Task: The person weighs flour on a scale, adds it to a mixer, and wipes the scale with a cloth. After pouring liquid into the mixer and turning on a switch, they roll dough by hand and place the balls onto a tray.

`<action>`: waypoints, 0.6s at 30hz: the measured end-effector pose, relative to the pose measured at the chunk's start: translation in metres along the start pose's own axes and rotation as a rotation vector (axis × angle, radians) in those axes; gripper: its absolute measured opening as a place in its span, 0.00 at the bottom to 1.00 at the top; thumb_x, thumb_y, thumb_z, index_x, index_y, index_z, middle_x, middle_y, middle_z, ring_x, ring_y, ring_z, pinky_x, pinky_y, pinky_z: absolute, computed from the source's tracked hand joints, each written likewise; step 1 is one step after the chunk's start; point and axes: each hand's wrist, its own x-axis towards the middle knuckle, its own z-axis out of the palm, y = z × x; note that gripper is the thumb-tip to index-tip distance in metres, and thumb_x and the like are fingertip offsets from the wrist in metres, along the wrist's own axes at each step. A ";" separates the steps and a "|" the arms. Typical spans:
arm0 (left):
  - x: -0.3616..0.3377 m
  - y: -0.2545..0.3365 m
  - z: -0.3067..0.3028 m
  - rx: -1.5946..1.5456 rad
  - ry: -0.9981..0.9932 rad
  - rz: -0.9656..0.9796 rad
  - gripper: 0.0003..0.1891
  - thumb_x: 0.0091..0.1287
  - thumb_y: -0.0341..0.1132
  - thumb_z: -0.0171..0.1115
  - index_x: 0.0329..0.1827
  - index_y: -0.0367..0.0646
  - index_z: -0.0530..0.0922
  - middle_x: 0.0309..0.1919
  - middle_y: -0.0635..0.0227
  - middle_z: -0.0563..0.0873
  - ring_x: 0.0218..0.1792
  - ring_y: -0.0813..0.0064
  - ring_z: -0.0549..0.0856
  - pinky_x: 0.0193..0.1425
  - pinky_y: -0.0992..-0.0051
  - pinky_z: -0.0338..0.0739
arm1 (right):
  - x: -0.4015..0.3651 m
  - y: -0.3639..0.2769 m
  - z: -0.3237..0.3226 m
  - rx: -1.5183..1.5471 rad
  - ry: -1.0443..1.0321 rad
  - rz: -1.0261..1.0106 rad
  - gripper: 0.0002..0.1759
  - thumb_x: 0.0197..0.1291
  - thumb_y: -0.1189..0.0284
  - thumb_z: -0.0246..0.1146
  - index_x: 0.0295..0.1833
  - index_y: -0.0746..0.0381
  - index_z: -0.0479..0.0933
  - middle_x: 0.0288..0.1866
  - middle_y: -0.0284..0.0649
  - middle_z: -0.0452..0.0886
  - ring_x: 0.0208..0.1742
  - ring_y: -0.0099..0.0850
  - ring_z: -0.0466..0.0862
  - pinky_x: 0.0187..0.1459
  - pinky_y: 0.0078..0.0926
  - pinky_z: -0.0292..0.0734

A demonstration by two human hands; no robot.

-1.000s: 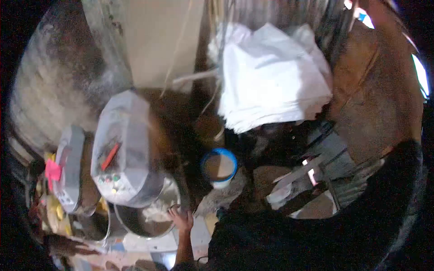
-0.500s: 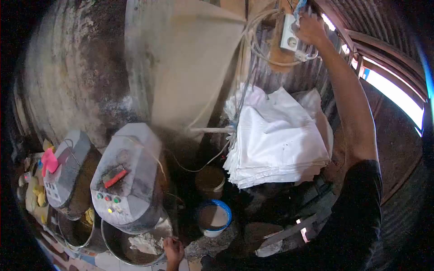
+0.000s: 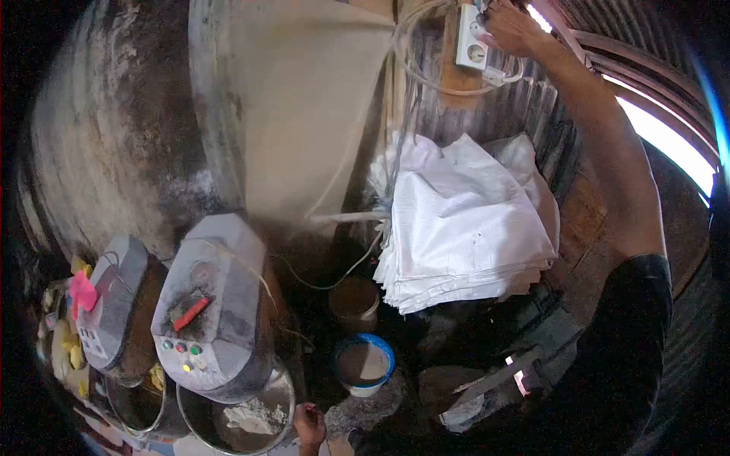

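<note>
At the top of the view my right hand (image 3: 513, 30) reaches up to a white power strip (image 3: 470, 47) on the wall. Its fingers are bent in a pinch at the strip's upper end, and what lies between them is hidden. Low down, my left hand (image 3: 309, 427) is beside the rim of a metal mixing bowl (image 3: 291, 403), its fingers curled in. White dough or flour (image 3: 255, 416) lies in the bowl. Above the bowl stands a grey mixer (image 3: 217, 304) with coloured buttons and a red-handled scraper (image 3: 192, 313) on top.
A second grey mixer (image 3: 122, 304) with a pink item (image 3: 82, 292) on it stands left. White sacks (image 3: 464, 228) are stacked in the middle. Below them is a blue-rimmed bucket (image 3: 391, 357). A looped cable (image 3: 411, 64) hangs by the strip.
The view has shifted slightly. My right hand stays at the power strip, and a blue item above it no longer shows. My left hand has moved slightly right, off the bowl's rim.
</note>
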 end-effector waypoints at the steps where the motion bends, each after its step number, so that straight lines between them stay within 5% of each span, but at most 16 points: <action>1: -0.018 0.017 0.028 0.469 -0.095 0.333 0.10 0.57 0.28 0.62 0.39 0.37 0.72 0.27 0.66 0.75 0.29 0.74 0.75 0.31 0.71 0.70 | 0.001 0.009 0.013 0.069 0.173 -0.022 0.28 0.64 0.51 0.50 0.40 0.69 0.79 0.39 0.53 0.79 0.47 0.48 0.78 0.52 0.43 0.71; 2: -0.027 0.024 0.042 0.938 -0.191 0.663 0.10 0.56 0.25 0.61 0.39 0.36 0.72 0.28 0.65 0.76 0.29 0.76 0.75 0.30 0.73 0.70 | -0.005 0.017 0.019 0.133 0.340 -0.045 0.28 0.65 0.51 0.50 0.41 0.69 0.78 0.41 0.54 0.78 0.49 0.47 0.77 0.52 0.43 0.71; 6: -0.007 0.011 0.046 1.098 -0.258 0.649 0.09 0.57 0.24 0.59 0.39 0.35 0.71 0.30 0.64 0.75 0.30 0.79 0.75 0.35 0.76 0.72 | -0.037 0.074 0.054 -0.081 0.435 -0.216 0.31 0.63 0.47 0.51 0.56 0.64 0.71 0.49 0.54 0.75 0.53 0.47 0.74 0.59 0.45 0.65; 8: 0.001 0.012 0.076 1.035 -0.370 0.832 0.08 0.59 0.26 0.59 0.39 0.35 0.71 0.29 0.62 0.74 0.28 0.74 0.76 0.35 0.75 0.72 | -0.059 0.078 0.062 0.144 0.304 -0.120 0.23 0.65 0.58 0.53 0.56 0.65 0.70 0.54 0.51 0.74 0.60 0.47 0.70 0.62 0.46 0.63; 9: 0.010 0.008 0.087 1.073 -0.385 0.883 0.08 0.59 0.26 0.58 0.39 0.36 0.71 0.29 0.62 0.74 0.28 0.72 0.76 0.35 0.74 0.72 | -0.075 0.069 0.062 0.018 0.343 -0.137 0.22 0.68 0.60 0.50 0.59 0.64 0.68 0.57 0.49 0.72 0.60 0.46 0.70 0.62 0.46 0.61; 12: 0.000 0.017 0.126 1.030 -0.403 0.879 0.08 0.60 0.26 0.58 0.41 0.36 0.71 0.30 0.59 0.75 0.28 0.68 0.77 0.35 0.73 0.73 | -0.092 0.029 0.065 0.186 0.198 -0.022 0.22 0.67 0.63 0.52 0.61 0.64 0.67 0.58 0.49 0.71 0.62 0.48 0.68 0.65 0.44 0.60; 15: -0.031 0.033 0.143 1.070 -0.390 0.848 0.09 0.60 0.27 0.58 0.42 0.38 0.71 0.32 0.57 0.75 0.30 0.64 0.79 0.37 0.69 0.74 | -0.075 0.009 0.143 0.415 0.542 0.036 0.24 0.64 0.65 0.55 0.63 0.63 0.66 0.58 0.51 0.72 0.60 0.48 0.70 0.63 0.46 0.63; 18: -0.055 0.025 0.088 1.167 -0.416 0.753 0.11 0.60 0.30 0.59 0.44 0.39 0.71 0.35 0.56 0.77 0.35 0.55 0.79 0.40 0.63 0.76 | -0.053 -0.043 0.192 0.554 0.847 0.145 0.24 0.61 0.64 0.58 0.60 0.63 0.70 0.56 0.54 0.74 0.58 0.50 0.72 0.60 0.47 0.65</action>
